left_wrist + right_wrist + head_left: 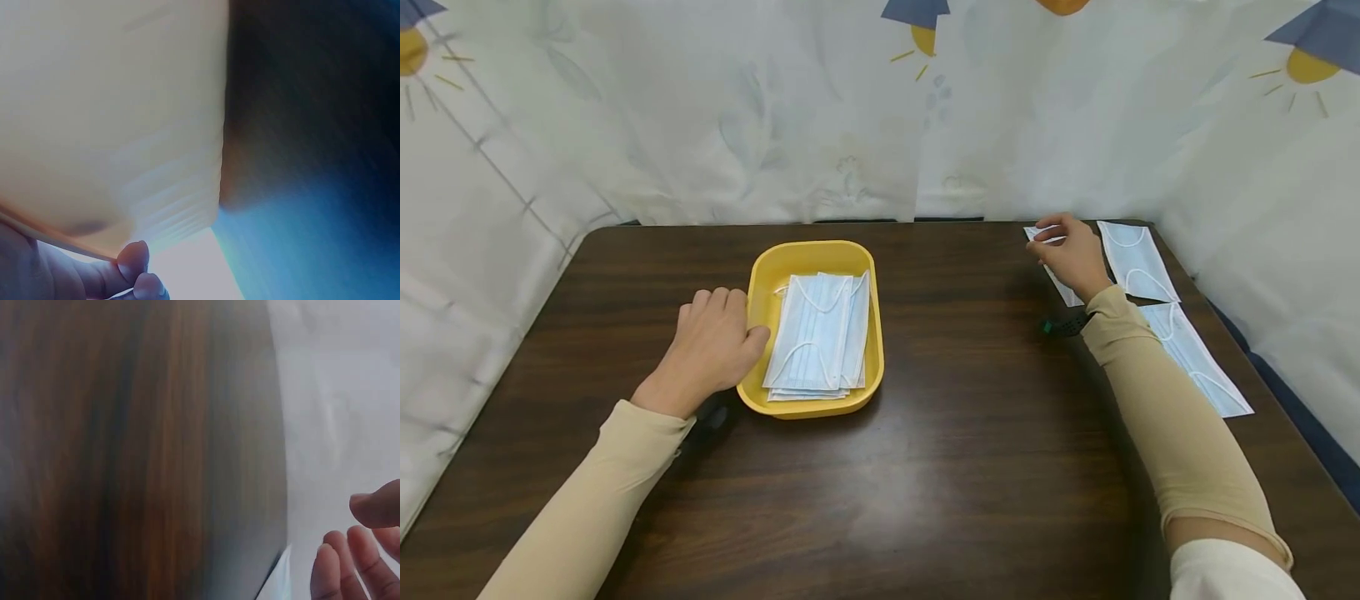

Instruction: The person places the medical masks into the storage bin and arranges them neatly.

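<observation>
A yellow plastic tray (808,408) holds a small stack of light blue face masks (812,333) with white ear loops. My left hand (718,342) grips its left rim, thumb along the edge; the left wrist view shows curled fingertips (132,259) at the rim beside the tray's wall. Over at the far right, my right hand (1075,257) hovers above a face mask (1063,290) and partly covers it. In the right wrist view its thumb and fingers (369,556) are apart with nothing between them, and a white mask corner (280,578) shows below.
Two more face masks lie flat by the table's right edge, one at the back (1138,262) and one nearer (1198,362), partly behind the right forearm. Brown wood-grain table (925,467) stretches between the hands. A pale printed curtain (820,125) hangs along the back and sides.
</observation>
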`<state>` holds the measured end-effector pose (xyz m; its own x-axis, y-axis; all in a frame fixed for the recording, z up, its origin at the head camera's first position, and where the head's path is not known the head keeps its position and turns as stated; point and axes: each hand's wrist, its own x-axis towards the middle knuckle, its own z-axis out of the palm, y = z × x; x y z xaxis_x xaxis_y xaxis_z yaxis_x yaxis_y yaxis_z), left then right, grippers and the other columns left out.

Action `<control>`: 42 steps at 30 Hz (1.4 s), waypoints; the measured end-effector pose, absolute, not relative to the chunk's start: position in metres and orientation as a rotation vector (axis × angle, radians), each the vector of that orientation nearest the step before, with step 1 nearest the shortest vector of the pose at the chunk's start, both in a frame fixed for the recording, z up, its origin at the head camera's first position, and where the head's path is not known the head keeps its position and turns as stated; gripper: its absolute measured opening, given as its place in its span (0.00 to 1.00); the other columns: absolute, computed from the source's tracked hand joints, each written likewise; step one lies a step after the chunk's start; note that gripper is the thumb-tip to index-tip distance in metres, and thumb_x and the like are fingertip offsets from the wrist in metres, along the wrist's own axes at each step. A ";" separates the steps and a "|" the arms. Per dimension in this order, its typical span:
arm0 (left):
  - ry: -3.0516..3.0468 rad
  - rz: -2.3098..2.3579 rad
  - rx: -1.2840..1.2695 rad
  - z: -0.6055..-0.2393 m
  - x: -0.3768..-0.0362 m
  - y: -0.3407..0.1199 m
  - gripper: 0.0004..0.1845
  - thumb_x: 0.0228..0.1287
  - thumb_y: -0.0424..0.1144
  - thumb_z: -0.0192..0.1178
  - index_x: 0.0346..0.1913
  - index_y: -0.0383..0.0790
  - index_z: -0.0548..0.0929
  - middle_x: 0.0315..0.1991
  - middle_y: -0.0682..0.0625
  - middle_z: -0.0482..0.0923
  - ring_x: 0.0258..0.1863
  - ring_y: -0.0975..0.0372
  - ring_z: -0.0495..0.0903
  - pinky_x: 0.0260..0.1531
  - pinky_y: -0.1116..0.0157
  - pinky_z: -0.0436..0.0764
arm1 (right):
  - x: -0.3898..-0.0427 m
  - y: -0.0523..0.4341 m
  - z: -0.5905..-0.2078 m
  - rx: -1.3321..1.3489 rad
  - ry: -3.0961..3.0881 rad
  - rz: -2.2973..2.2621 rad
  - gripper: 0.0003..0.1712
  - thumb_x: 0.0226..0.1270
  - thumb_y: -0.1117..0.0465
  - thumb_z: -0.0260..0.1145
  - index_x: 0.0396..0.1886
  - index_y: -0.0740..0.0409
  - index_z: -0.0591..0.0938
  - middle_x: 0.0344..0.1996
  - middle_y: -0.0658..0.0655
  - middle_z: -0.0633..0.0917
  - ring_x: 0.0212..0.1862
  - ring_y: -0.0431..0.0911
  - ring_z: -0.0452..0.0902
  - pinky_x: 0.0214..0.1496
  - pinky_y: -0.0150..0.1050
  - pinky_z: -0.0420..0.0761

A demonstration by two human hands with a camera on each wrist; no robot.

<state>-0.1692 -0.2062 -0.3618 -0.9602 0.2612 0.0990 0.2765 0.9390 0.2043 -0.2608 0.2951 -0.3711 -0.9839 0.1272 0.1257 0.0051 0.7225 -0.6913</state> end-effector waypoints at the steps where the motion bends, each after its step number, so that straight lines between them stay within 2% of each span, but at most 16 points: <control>1: -3.024 -0.336 -0.420 -0.361 -0.168 -0.206 0.15 0.67 0.42 0.44 0.37 0.30 0.71 0.31 0.40 0.68 0.35 0.47 0.64 0.35 0.55 0.61 | -0.262 0.298 -0.371 -0.113 -2.761 1.092 0.28 0.71 0.53 0.66 0.65 0.59 0.76 0.57 0.65 0.84 0.51 0.55 0.86 0.38 0.29 0.77; 4: -3.025 -0.333 -0.408 -0.359 -0.166 -0.205 0.15 0.67 0.42 0.45 0.37 0.30 0.72 0.31 0.40 0.67 0.35 0.47 0.64 0.35 0.55 0.61 | -0.266 0.306 -0.370 -0.119 -2.768 1.058 0.28 0.69 0.54 0.67 0.65 0.61 0.76 0.58 0.67 0.84 0.58 0.60 0.83 0.41 0.30 0.74; 8: -3.026 -0.334 -0.411 -0.357 -0.163 -0.204 0.15 0.67 0.42 0.45 0.37 0.29 0.72 0.31 0.41 0.67 0.35 0.47 0.64 0.35 0.55 0.61 | -0.269 0.317 -0.368 -0.141 -2.782 1.005 0.27 0.69 0.57 0.67 0.64 0.61 0.76 0.59 0.68 0.84 0.60 0.63 0.82 0.42 0.29 0.73; 15: -3.054 -0.338 -0.415 -0.355 -0.161 -0.200 0.16 0.67 0.42 0.44 0.40 0.29 0.72 0.32 0.40 0.68 0.37 0.47 0.64 0.36 0.54 0.62 | -0.267 0.345 -0.367 -0.224 -2.843 0.941 0.30 0.71 0.57 0.65 0.70 0.60 0.74 0.64 0.68 0.81 0.64 0.62 0.80 0.55 0.44 0.78; 19: -3.072 -0.344 -0.418 -0.355 -0.159 -0.198 0.16 0.68 0.42 0.44 0.40 0.29 0.72 0.33 0.40 0.68 0.38 0.47 0.64 0.37 0.54 0.62 | -0.265 0.361 -0.367 -0.271 -2.893 0.956 0.33 0.71 0.59 0.63 0.74 0.61 0.71 0.68 0.69 0.78 0.66 0.63 0.77 0.50 0.37 0.76; 21: -3.075 -0.344 -0.415 -0.355 -0.158 -0.197 0.16 0.68 0.42 0.44 0.40 0.29 0.72 0.33 0.41 0.68 0.38 0.47 0.64 0.37 0.54 0.62 | -0.264 0.368 -0.367 -0.278 -2.916 0.943 0.34 0.70 0.60 0.64 0.75 0.61 0.70 0.68 0.70 0.77 0.66 0.63 0.76 0.49 0.36 0.74; 26: -3.068 -0.333 -0.410 -0.355 -0.156 -0.197 0.16 0.68 0.43 0.45 0.41 0.29 0.72 0.33 0.41 0.68 0.38 0.47 0.64 0.37 0.55 0.62 | -0.259 0.378 -0.367 -0.293 -2.967 0.906 0.37 0.68 0.61 0.65 0.76 0.63 0.68 0.67 0.75 0.76 0.67 0.68 0.72 0.60 0.57 0.74; 29: -3.062 -0.334 -0.415 -0.355 -0.156 -0.197 0.16 0.68 0.42 0.45 0.40 0.29 0.73 0.33 0.41 0.68 0.38 0.47 0.64 0.36 0.55 0.62 | -0.256 0.381 -0.368 -0.319 -2.995 0.920 0.38 0.68 0.61 0.66 0.75 0.65 0.67 0.68 0.77 0.74 0.67 0.71 0.70 0.64 0.64 0.71; 36: -3.065 -0.332 -0.418 -0.355 -0.154 -0.198 0.16 0.67 0.42 0.44 0.40 0.29 0.73 0.33 0.41 0.68 0.38 0.47 0.65 0.36 0.56 0.62 | -0.253 0.382 -0.369 -0.360 -3.029 0.933 0.37 0.69 0.60 0.66 0.74 0.67 0.66 0.65 0.76 0.74 0.63 0.69 0.71 0.60 0.62 0.73; 42: -3.054 -0.330 -0.426 -0.355 -0.154 -0.198 0.16 0.67 0.42 0.45 0.40 0.29 0.73 0.32 0.41 0.68 0.37 0.47 0.64 0.35 0.56 0.61 | -0.252 0.380 -0.367 -0.378 -3.090 0.888 0.36 0.70 0.56 0.68 0.71 0.70 0.68 0.65 0.78 0.73 0.62 0.70 0.71 0.61 0.63 0.72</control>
<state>-0.1543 -0.1980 -0.3554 -0.9615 0.2659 0.0690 0.2745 0.9396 0.2042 -0.2518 0.3804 -0.3673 -0.9682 0.1959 -0.1553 0.2485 0.8227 -0.5113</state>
